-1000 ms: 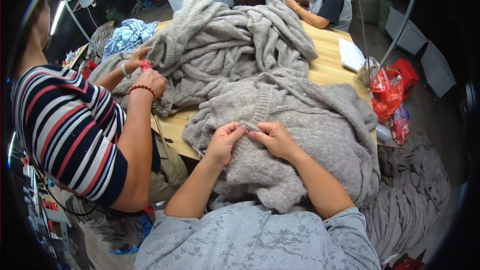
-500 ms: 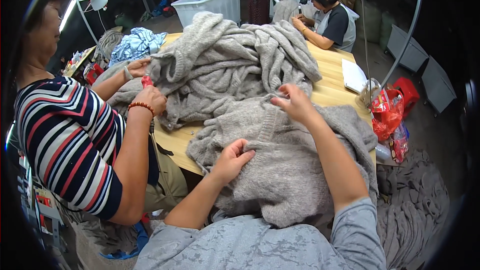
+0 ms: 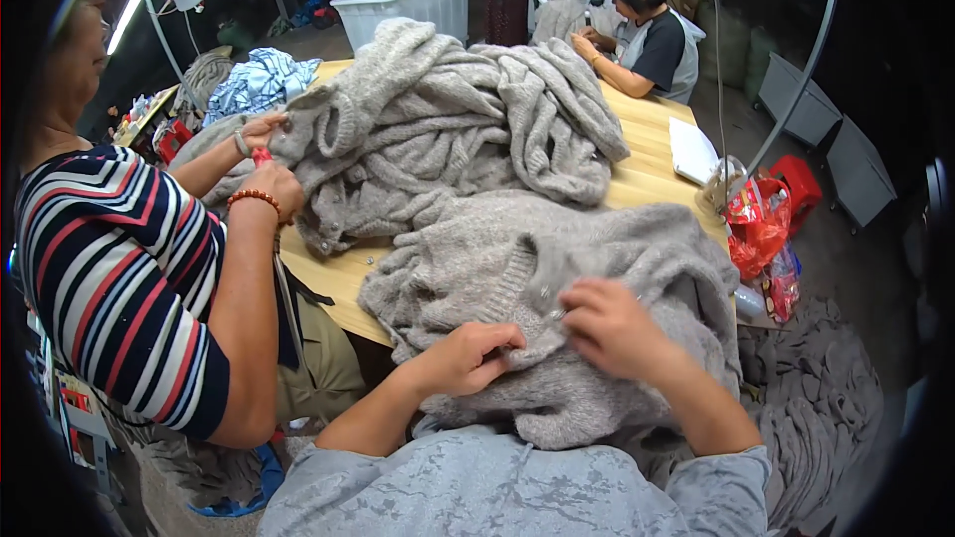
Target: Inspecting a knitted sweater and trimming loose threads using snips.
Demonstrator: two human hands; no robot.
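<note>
A grey knitted garment (image 3: 637, 249), rumpled, with a ribbed band (image 3: 509, 283), lies at the table's near edge and hangs toward me. My left hand (image 3: 466, 358) pinches a fold of it between thumb and fingers, just below the band. Close by on the right, my right hand (image 3: 615, 326) is over the same cloth with its fingers bent. Motion smears those fingertips, so whether they grip the fabric cannot be made out. Small pale specks, perhaps buttons, show on the cloth near them.
Beyond lies a large heap of grey knitwear (image 3: 428, 129) on the wooden table (image 3: 652, 154). At left a person in a striped top (image 3: 129, 288) holds a red-handled tool (image 3: 261, 156). A lamp pole (image 3: 821, 50) and red bag (image 3: 758, 224) stand right. More knitwear (image 3: 811, 398) lies below.
My right hand has come down and nearer to my left hand, and the cloth around the ribbed band has shifted. My left hand still pinches the garment, slightly lower in view.
</note>
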